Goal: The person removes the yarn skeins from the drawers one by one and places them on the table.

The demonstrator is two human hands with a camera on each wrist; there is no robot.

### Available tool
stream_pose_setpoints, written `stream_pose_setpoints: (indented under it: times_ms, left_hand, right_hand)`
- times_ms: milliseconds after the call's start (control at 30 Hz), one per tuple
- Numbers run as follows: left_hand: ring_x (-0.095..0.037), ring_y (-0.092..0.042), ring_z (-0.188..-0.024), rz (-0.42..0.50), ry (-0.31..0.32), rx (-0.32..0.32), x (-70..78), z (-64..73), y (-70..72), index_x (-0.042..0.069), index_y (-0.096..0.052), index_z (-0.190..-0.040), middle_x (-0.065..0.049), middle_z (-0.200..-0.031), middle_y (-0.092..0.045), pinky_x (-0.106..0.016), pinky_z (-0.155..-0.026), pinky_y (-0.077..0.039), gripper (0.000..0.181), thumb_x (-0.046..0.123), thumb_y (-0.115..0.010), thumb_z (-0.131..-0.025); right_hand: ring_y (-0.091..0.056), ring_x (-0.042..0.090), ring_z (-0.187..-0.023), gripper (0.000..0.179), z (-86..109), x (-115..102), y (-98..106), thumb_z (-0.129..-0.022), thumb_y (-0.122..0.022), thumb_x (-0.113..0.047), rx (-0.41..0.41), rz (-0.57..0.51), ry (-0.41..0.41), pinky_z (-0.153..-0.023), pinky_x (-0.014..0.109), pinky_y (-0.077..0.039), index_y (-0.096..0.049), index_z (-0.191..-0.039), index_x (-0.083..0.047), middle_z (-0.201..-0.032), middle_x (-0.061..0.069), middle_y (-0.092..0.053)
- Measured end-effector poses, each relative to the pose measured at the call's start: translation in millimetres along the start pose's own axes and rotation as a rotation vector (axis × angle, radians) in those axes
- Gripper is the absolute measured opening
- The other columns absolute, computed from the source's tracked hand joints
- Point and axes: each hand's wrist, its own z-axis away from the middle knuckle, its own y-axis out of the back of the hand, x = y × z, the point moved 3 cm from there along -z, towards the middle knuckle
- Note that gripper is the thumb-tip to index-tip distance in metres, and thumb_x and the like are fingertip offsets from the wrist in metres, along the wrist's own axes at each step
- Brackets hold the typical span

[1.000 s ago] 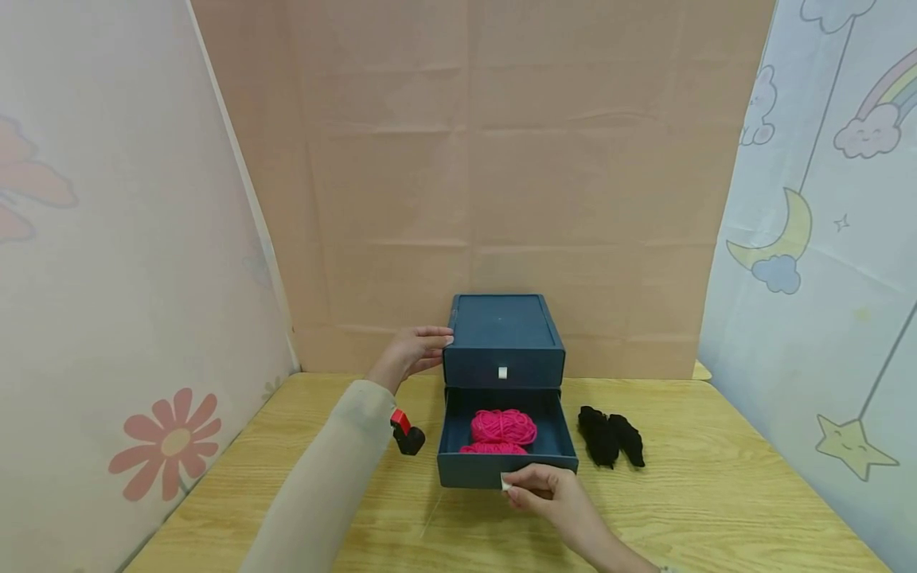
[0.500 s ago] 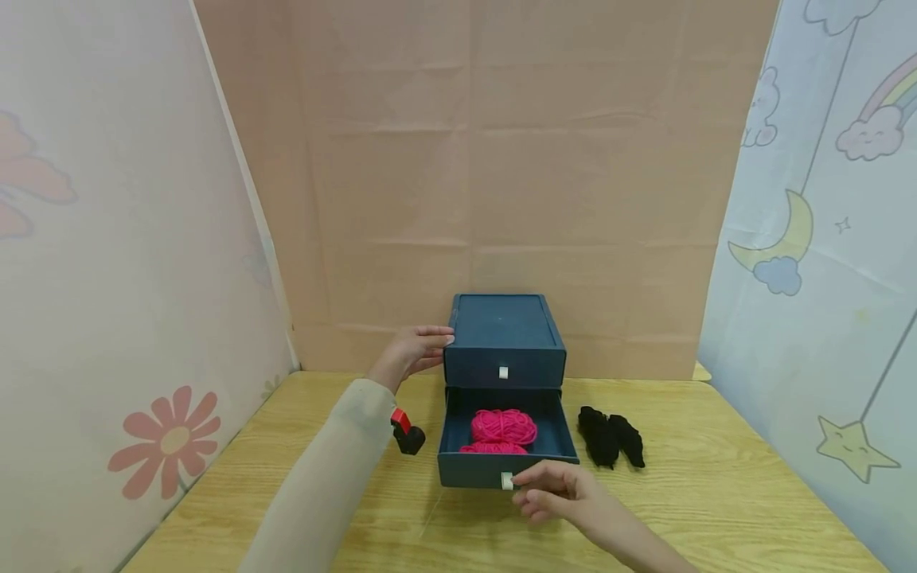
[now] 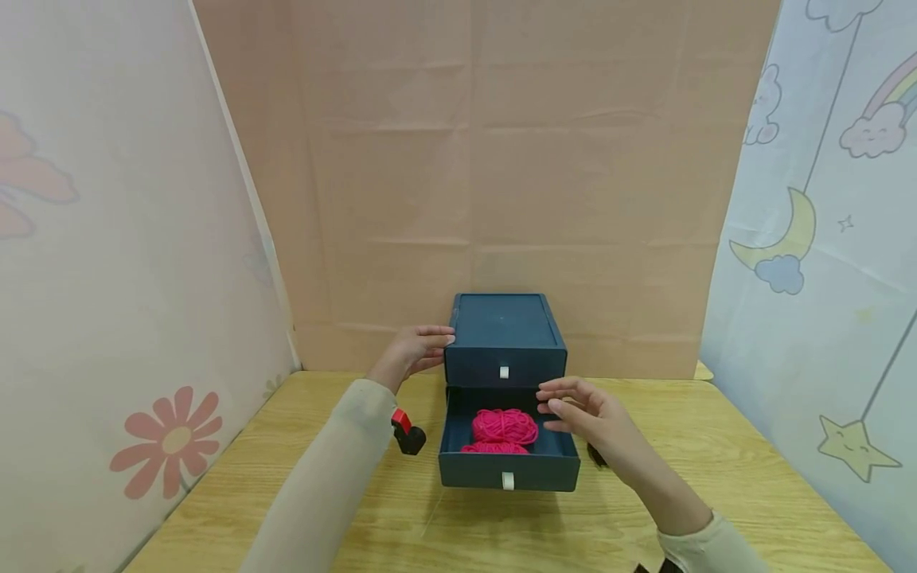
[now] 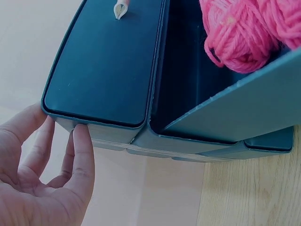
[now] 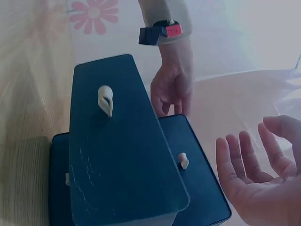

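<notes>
A dark blue drawer unit [image 3: 501, 318] stands on the table, its upper drawer closed. The drawer below it [image 3: 466, 471] is pulled out, with a white tab on its front. Bright pink yarn [image 3: 505, 426] lies inside in two bundles. My left hand [image 3: 411, 352] rests its fingertips on the unit's upper left edge; the left wrist view shows the fingers [image 4: 83, 150] extended against the side. My right hand [image 3: 591, 410], fingers spread and holding nothing, hovers over the right side of the pulled-out drawer. The right wrist view shows that palm [image 5: 263, 188] beside the unit.
Mostly hidden behind my right hand, a black bundle [image 3: 596, 455] lies right of the drawer. A red and black device [image 3: 408, 434] is strapped to my left wrist. A brown backdrop [image 3: 466, 183] rises behind, with printed cloth walls [image 3: 809, 318] at both sides.
My right hand has let go of the white tab and moved up and right, over the drawer's right side, covering most of the black bundle. The left hand and drawer have stayed put.
</notes>
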Motion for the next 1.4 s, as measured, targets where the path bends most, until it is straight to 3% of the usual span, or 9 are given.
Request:
stream_pose_setpoints:
  times_ms: [267, 400, 667, 900, 1200, 1400]
  left_hand:
    - [-0.026, -0.057, -0.1, 0.001, -0.008, -0.005, -0.3, -0.9, -0.3, 0.015, -0.067, -0.111, -0.008, -0.116, -0.059, -0.03, -0.083, -0.052, 0.026, 0.02, -0.066, -0.086]
    - [-0.024, -0.059, -0.098, -0.001, -0.014, -0.012, -0.5, -0.9, -0.6, 0.014, -0.067, -0.112, -0.008, -0.115, -0.059, -0.03, -0.084, -0.051, 0.026, 0.02, -0.065, -0.086]
    - [-0.025, -0.058, -0.099, 0.004, -0.008, -0.025, 0.1, -11.8, 5.2, 0.016, -0.068, -0.11, -0.007, -0.115, -0.059, -0.03, -0.083, -0.052, 0.026, 0.02, -0.067, -0.085]
    - [-0.026, -0.056, -0.099, 0.002, -0.008, -0.033, 0.6, -20.9, 9.9, 0.016, -0.068, -0.11, -0.007, -0.115, -0.059, -0.03, -0.083, -0.052, 0.025, 0.02, -0.066, -0.086]
    - [-0.022, -0.059, -0.093, 0.012, -0.019, -0.053, 1.8, -20.4, 9.9, 0.014, -0.067, -0.111, -0.008, -0.112, -0.06, -0.033, -0.086, -0.05, 0.027, 0.02, -0.067, -0.085]
    - [-0.02, -0.058, -0.087, 0.033, -0.015, -0.076, 2.8, -19.8, 9.2, 0.013, -0.066, -0.113, -0.008, -0.11, -0.059, -0.034, -0.089, -0.049, 0.028, 0.02, -0.067, -0.085]
  right_hand:
    - [-0.049, 0.039, -0.114, 0.044, -28.5, 18, -1, -0.092, -0.058, -0.023, -0.046, 0.032, -0.021, -0.09, 0.046, -0.046, -0.047, -0.125, 0.004, -0.126, 0.027, -0.047]
    - [-0.05, 0.041, -0.111, 0.044, -38.2, 29, -4, -0.09, -0.061, -0.022, -0.069, 0.069, -0.034, -0.089, 0.045, -0.047, -0.049, -0.123, 0.005, -0.122, 0.027, -0.05]
    - [-0.054, 0.031, -0.105, 0.04, -57.4, 36, -14, -0.092, -0.058, -0.024, -0.127, 0.218, -0.027, -0.088, 0.041, -0.049, -0.053, -0.12, 0.003, -0.121, 0.024, -0.052]
    - [-0.056, 0.028, -0.103, 0.035, -73.9, 42, -22, -0.093, -0.056, -0.019, -0.166, 0.271, -0.054, -0.087, 0.041, -0.049, -0.055, -0.119, 0.004, -0.119, 0.022, -0.055]
    - [-0.056, 0.022, -0.096, 0.027, -82.8, 47, -25, -0.089, -0.061, -0.013, -0.172, 0.392, -0.141, -0.08, 0.036, -0.051, -0.06, -0.113, -0.001, -0.106, 0.01, -0.06]
    - [-0.055, 0.021, -0.092, 0.024, -85.7, 50, -26, -0.086, -0.062, -0.007, -0.188, 0.432, -0.194, -0.077, 0.035, -0.052, -0.062, -0.11, -0.002, -0.104, 0.008, -0.061]
